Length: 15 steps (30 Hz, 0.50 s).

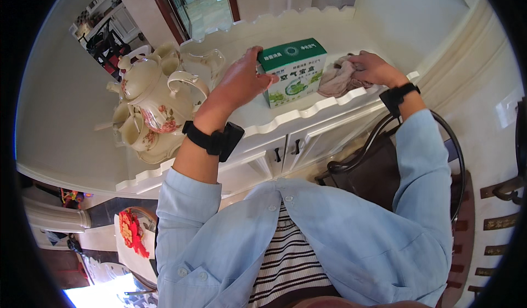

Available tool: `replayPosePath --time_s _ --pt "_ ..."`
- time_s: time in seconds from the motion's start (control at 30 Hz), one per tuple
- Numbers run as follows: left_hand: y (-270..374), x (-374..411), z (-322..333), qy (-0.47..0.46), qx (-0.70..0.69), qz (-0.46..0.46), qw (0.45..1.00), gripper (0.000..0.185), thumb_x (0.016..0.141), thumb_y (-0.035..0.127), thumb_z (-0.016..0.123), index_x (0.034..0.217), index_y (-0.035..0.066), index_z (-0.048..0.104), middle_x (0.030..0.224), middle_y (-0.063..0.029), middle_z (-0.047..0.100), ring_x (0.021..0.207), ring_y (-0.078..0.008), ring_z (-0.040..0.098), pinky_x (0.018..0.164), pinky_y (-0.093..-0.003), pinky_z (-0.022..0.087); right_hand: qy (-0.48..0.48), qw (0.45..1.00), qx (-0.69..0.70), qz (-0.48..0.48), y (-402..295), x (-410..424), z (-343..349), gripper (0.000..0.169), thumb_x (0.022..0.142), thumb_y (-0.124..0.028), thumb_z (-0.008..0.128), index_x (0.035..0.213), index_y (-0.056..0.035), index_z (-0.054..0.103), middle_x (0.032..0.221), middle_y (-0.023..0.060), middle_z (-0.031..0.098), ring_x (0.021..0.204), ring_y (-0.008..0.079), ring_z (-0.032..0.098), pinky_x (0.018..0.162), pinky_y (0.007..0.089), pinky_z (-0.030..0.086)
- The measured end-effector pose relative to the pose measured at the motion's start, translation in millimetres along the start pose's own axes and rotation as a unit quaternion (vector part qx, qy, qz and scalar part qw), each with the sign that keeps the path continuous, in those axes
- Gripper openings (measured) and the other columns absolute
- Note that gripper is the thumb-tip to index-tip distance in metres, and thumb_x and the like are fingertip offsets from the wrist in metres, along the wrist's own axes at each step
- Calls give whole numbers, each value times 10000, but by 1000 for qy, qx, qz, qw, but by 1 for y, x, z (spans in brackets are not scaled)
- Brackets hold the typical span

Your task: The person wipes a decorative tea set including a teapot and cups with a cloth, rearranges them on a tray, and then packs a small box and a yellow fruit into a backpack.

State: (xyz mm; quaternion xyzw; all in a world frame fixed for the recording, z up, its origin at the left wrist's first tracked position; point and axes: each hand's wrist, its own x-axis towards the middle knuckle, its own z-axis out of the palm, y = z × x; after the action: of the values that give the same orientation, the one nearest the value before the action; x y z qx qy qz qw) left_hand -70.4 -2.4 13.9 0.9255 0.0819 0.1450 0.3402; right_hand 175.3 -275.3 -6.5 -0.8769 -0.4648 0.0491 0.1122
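My left hand point(243, 79) grips the left side of a green and white cardboard box point(294, 77), which stands upright on a white shelf point(247, 116) with a scalloped rim. The box bears writing and pictures of green leaves. To its right, my right hand point(376, 70) has its fingers on a crumpled, greyish-pink cloth point(339, 79) that lies on the shelf. Part of the cloth is hidden by the fingers. Left of my left hand stands a floral ceramic teapot point(158, 98) with cups point(138, 133) around it, on a ceramic tray point(158, 155).
A mirror behind the shelf reflects a room. Below the shelf are white cabinet doors point(308, 147) with dark handles. A dark chair point(366, 168) with a curved arm stands at the lower right. A red and gold decoration point(134, 232) lies at the lower left.
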Motion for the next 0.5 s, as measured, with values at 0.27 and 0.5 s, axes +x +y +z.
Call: replayPosePath --time_s 0.27,0.5 --pt "-8 -1 8 34 -30 6 999 584 768 189 736 1258 -9 485 1086 -241 622 1027 -388 599 838 -400 489 224 876 426 -34 -111 -6 -49 485 776 -216 734 1200 -37 578 1187 131 583 1024 226 594 881 343 492" --pt "-31 -1 26 63 -44 92 993 392 781 203 665 1157 108 606 1082 -150 649 1007 -336 617 842 -377 497 235 957 -21 -168 -186 45 22 565 814 -413 576 1275 -90 532 1304 217 491 1174 425 478 940 458 443"
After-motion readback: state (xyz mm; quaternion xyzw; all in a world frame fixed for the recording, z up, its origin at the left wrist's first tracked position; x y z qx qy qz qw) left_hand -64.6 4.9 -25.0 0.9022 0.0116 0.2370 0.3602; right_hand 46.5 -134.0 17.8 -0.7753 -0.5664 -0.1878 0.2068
